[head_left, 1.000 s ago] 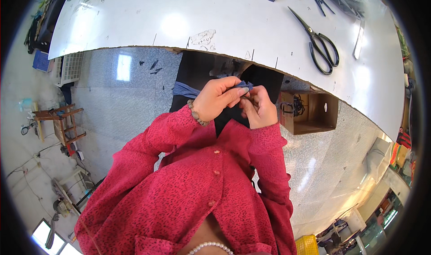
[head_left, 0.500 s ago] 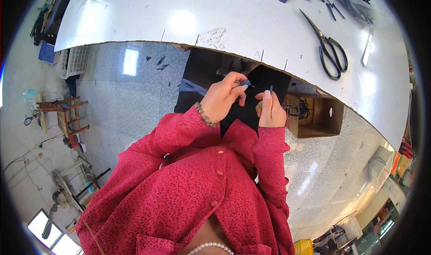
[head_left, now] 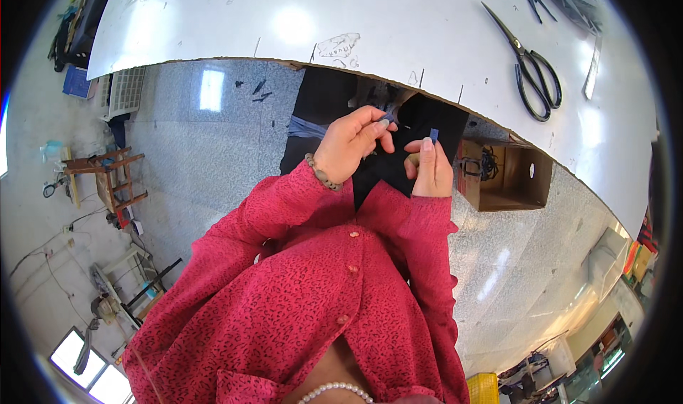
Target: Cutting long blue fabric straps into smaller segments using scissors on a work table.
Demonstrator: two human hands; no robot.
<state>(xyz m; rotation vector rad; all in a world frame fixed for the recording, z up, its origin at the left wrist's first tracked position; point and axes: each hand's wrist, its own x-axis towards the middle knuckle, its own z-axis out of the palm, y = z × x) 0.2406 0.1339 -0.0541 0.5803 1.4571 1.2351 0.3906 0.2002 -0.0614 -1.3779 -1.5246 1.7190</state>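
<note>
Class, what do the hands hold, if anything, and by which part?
The right hand pinches a small blue strip by its lower end; the left hand pinches dark blue cloth, by which part cannot be told.

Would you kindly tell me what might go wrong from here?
The small blue piece sits at the fingertips of the right hand, so it might slip and drop to the floor.

The scissors lie uncovered on the table, handles toward its near edge; a passing sleeve could perhaps knock them.

Two hands (head_left: 346,146), one bracelet (head_left: 321,174)
</note>
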